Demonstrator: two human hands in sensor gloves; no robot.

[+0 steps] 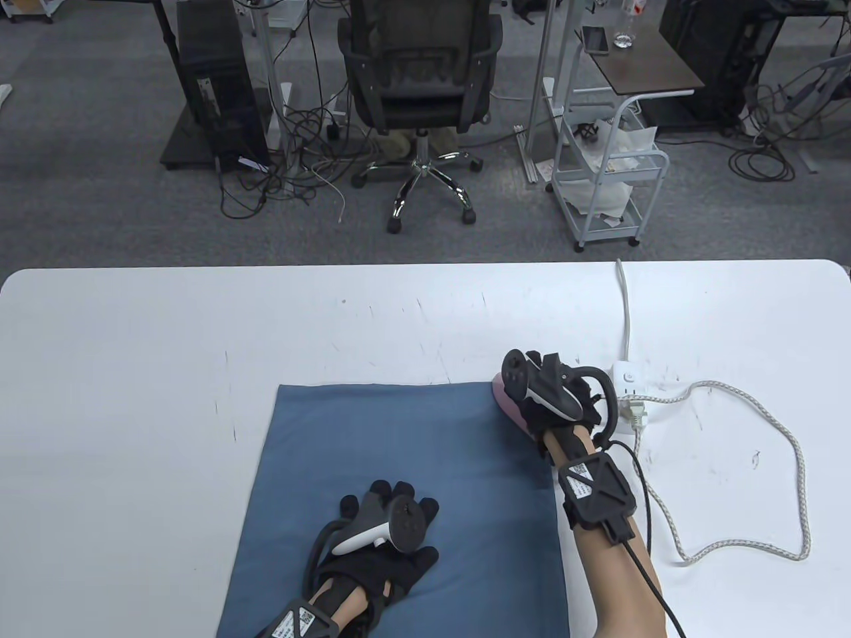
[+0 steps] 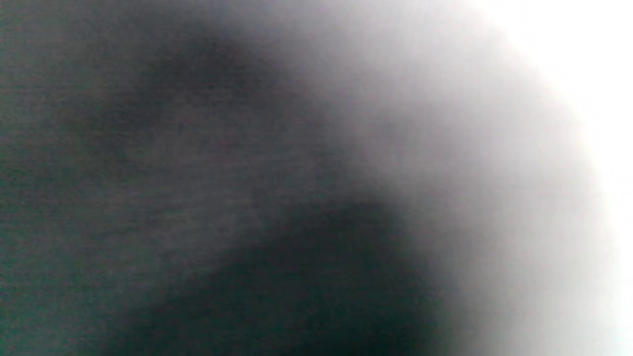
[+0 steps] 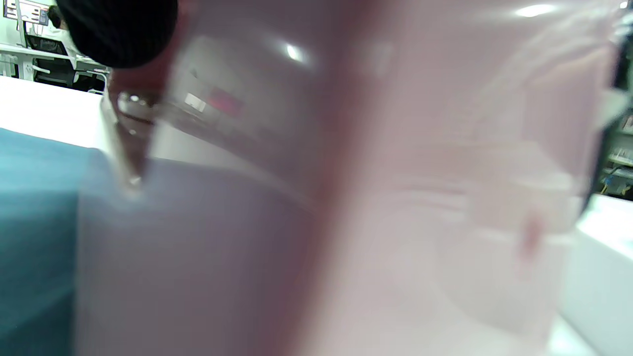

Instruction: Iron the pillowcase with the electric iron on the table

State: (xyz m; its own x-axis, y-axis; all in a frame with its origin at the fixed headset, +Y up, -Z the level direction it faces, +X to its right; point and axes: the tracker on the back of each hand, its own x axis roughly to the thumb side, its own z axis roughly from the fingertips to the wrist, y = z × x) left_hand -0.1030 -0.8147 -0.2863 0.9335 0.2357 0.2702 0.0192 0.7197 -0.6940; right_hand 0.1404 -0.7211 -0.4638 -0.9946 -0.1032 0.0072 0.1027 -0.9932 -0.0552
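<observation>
A blue pillowcase (image 1: 399, 478) lies flat on the white table (image 1: 133, 372). My left hand (image 1: 392, 531) rests flat on its near part, fingers spread. My right hand (image 1: 552, 399) grips a pink electric iron (image 1: 508, 402) at the pillowcase's far right corner; most of the iron is hidden under the hand and tracker. The right wrist view is filled by the iron's pink body (image 3: 395, 198), with a gloved fingertip (image 3: 118, 29) at the top left and the pillowcase (image 3: 34, 222) at the left. The left wrist view is a dark blur.
A white power strip (image 1: 628, 385) lies just right of the iron, its white cable (image 1: 625, 299) running off the far edge. The iron's braided cord (image 1: 791, 458) loops over the right part of the table. An office chair (image 1: 419, 80) and a cart (image 1: 608, 179) stand beyond the table.
</observation>
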